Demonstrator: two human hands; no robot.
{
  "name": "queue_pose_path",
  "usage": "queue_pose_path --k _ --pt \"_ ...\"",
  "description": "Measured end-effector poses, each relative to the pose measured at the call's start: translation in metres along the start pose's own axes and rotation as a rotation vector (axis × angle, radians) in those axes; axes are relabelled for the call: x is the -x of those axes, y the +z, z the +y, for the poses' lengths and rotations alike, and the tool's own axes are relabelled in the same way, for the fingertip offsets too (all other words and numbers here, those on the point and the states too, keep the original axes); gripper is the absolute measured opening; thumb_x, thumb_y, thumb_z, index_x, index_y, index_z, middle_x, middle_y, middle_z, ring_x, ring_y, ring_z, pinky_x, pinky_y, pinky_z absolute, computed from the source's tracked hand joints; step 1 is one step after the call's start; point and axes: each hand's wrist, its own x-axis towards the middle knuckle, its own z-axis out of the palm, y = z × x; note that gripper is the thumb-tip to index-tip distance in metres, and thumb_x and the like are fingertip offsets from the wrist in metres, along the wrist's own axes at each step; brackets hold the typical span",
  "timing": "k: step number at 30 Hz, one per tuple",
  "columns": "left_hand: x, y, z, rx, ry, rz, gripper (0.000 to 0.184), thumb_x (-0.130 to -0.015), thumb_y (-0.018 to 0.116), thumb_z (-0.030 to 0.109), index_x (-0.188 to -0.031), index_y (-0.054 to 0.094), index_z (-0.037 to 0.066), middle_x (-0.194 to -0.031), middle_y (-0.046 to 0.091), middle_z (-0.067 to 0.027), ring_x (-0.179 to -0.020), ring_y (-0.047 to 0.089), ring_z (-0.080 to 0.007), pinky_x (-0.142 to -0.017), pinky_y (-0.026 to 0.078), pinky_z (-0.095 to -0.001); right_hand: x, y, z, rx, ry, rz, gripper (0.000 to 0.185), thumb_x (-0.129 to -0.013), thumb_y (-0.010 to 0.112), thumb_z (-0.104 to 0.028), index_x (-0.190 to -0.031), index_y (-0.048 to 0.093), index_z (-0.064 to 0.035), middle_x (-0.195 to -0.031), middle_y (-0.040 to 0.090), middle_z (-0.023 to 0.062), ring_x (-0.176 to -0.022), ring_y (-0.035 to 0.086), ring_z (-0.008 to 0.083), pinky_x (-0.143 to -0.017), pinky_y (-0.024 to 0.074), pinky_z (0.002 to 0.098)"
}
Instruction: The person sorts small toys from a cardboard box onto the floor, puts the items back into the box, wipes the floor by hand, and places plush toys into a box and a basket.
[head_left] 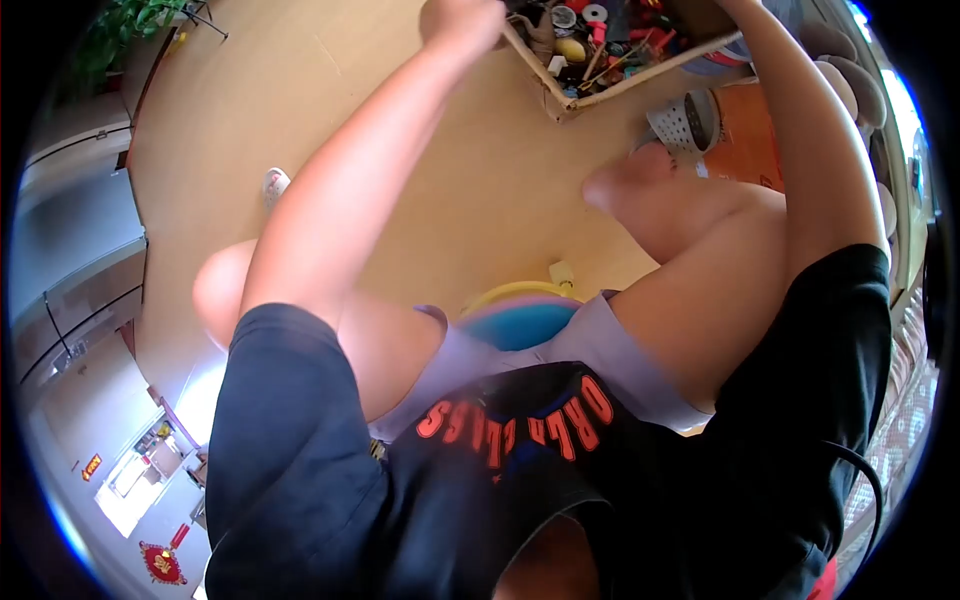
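A cardboard box [568,101], full of small mixed items in red, black, white and yellow, stands at the top of the view and is cut off by the frame. My left hand [466,18] is beside the box's left edge, partly outside the picture. Its fingers are not clear, so whether it grips the rim cannot be made out. On the other side, my right forearm reaches up past the box's right edge, and the hand itself lies beyond the top of the frame.
Right of my legs are a white perforated basket [684,125] and an orange box [742,135]. A blue, pink and yellow round seat [520,322] is under me. A plant [105,35] stands top left, and cushions [850,85] line the right side.
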Motion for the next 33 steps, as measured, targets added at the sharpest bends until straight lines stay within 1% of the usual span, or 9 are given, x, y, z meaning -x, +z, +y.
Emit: queue_pose_path --k 5,8,14,18,20,22,24,29,33 --pt "-0.003 0.019 -0.02 0.129 -0.012 -0.311 0.019 -0.076 0.065 0.007 -0.082 0.062 -0.011 -0.078 0.068 -0.0181 -0.066 0.07 -0.0255 -0.058 0.059 -0.0329 0.04 0.038 0.011 -0.099 0.082 -0.102 0.02 -0.077 0.058 -0.012 -0.092 0.069 -0.0033 -0.099 0.066 0.0241 -0.095 0.064 0.0406 -0.084 0.0514 0.0462" --pt "0.014 0.027 -0.028 -0.007 -0.007 -0.305 0.044 -0.08 0.063 0.014 -0.117 0.051 -0.006 -0.09 0.068 -0.0152 -0.068 0.071 -0.0252 -0.061 0.059 -0.0334 0.044 0.03 -0.008 -0.142 0.149 -0.077 0.023 -0.078 0.059 -0.014 -0.095 0.068 -0.0017 -0.1 0.066 0.024 -0.097 0.063 0.0397 -0.087 0.0504 0.0454" --pt "0.046 -0.037 -0.071 0.322 -0.219 -1.201 0.067 -0.095 0.048 0.053 -0.136 0.039 0.0 -0.121 0.06 -0.0223 -0.116 0.058 -0.0289 -0.092 0.049 -0.0417 0.041 -0.003 -0.078 0.078 0.303 -0.368 0.048 -0.084 0.055 -0.022 -0.125 0.052 0.0024 -0.118 0.059 0.0268 -0.108 0.058 0.0471 -0.095 0.0444 0.0549" --pt "0.053 -0.092 -0.113 -1.01 0.527 -1.409 0.052 -0.096 0.051 0.038 -0.137 0.044 0.007 -0.12 0.062 -0.016 -0.118 0.054 -0.0367 -0.096 0.046 -0.0437 0.049 -0.019 -0.117 0.185 0.287 -0.462 0.074 -0.087 0.057 -0.03 -0.145 0.022 0.0024 -0.139 0.041 0.0275 -0.124 0.043 0.0506 -0.103 0.0346 0.0564" --pt "0.038 -0.086 -0.169 -1.386 0.556 -1.499 0.049 -0.095 0.054 0.033 -0.136 0.046 0.008 -0.119 0.062 -0.015 -0.118 0.053 -0.0371 -0.097 0.045 -0.0443 0.072 -0.035 -0.14 0.241 0.261 -0.386 0.079 -0.088 0.057 -0.032 -0.147 0.017 0.0027 -0.141 0.037 0.0284 -0.13 0.036 0.0481 -0.106 0.0311 0.0559" --pt "0.027 -0.092 -0.218 -1.124 0.262 -1.38 0.043 -0.094 0.054 0.031 -0.13 0.05 0.008 -0.118 0.063 -0.0155 -0.114 0.057 -0.0342 -0.093 0.047 -0.0447 0.081 -0.02 -0.138 -0.006 0.239 -0.437 0.079 -0.088 0.057 -0.028 -0.149 0.014 -0.0021 -0.145 0.034 0.0233 -0.133 0.032 0.0431 -0.11 0.0268 0.053" --pt "0.009 -0.097 -0.246 -1.018 0.197 -1.263 0.041 -0.094 0.053 0.031 -0.128 0.051 0.007 -0.118 0.062 -0.0164 -0.112 0.058 -0.0332 -0.093 0.048 -0.0442 0.093 0.008 -0.141 0.072 0.13 -0.224 0.047 -0.086 0.058 -0.032 -0.123 0.049 -0.0049 -0.123 0.059 0.0205 -0.117 0.055 0.0358 -0.099 0.0401 0.0552" --pt "-0.031 -0.085 -0.23 -0.652 0.474 -0.864 0.054 -0.094 0.054 0.036 -0.135 0.046 0.001 -0.126 0.059 -0.0195 -0.116 0.057 -0.0327 -0.099 0.043 -0.0394 0.124 -0.018 -0.142 0.093 0.135 -0.08 0.072 -0.085 0.058 -0.026 -0.145 0.023 -0.0038 -0.136 0.043 0.0214 -0.127 0.04 0.0421 -0.106 0.0321 0.0531" --pt "-0.083 -0.052 -0.13 0.065 0.191 -0.53 0.06 -0.091 0.057 0.041 -0.131 0.049 -0.003 -0.125 0.06 -0.0196 -0.118 0.057 -0.029 -0.099 0.043 -0.0365 0.148 -0.075 -0.139 0.196 0.484 -0.185 0.076 -0.083 0.055 -0.019 -0.149 0.019 -0.0049 -0.146 0.034 0.0208 -0.138 0.029 0.0385 -0.11 0.0253 0.0486"
